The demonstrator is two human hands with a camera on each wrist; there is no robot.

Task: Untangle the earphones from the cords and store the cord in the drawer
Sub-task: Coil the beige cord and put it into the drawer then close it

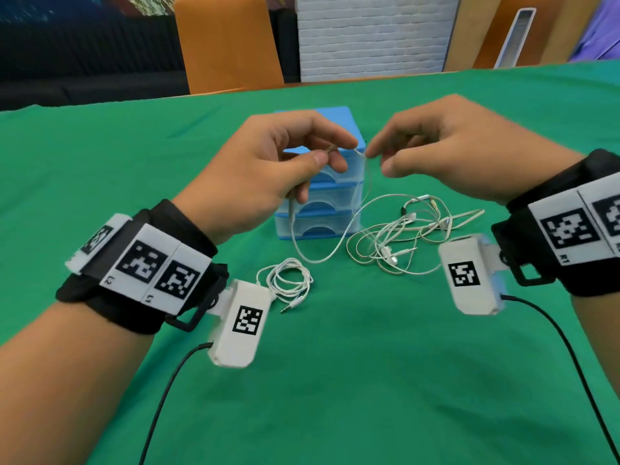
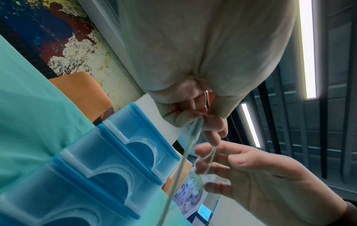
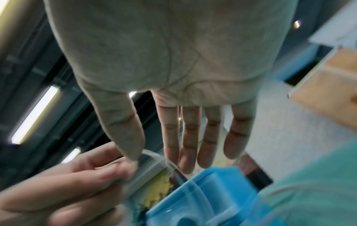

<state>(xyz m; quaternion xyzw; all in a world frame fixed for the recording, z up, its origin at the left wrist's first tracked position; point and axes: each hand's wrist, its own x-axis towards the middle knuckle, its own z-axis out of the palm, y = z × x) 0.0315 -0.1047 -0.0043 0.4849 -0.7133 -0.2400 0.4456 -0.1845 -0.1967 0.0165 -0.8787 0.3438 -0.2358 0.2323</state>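
My left hand (image 1: 327,156) pinches a thin white cord (image 1: 317,261) between thumb and fingers, above the blue three-drawer unit (image 1: 322,209). All its drawers are closed. The cord hangs in a loop down to the table and runs into a tangle of white earphones and cords (image 1: 399,236) at the right of the unit. My right hand (image 1: 377,159) has nearly straight fingers, its index fingertip touching the lifted cord while the thumb stays apart. In the left wrist view the cord (image 2: 193,137) drapes over my right hand's index finger (image 2: 204,150).
A separate coiled white cord with a jack plug (image 1: 288,280) lies left of the tangle. A green cloth covers the table (image 1: 335,380). An orange chair (image 1: 228,45) stands beyond the far edge. Black cables trail from both wrist devices.
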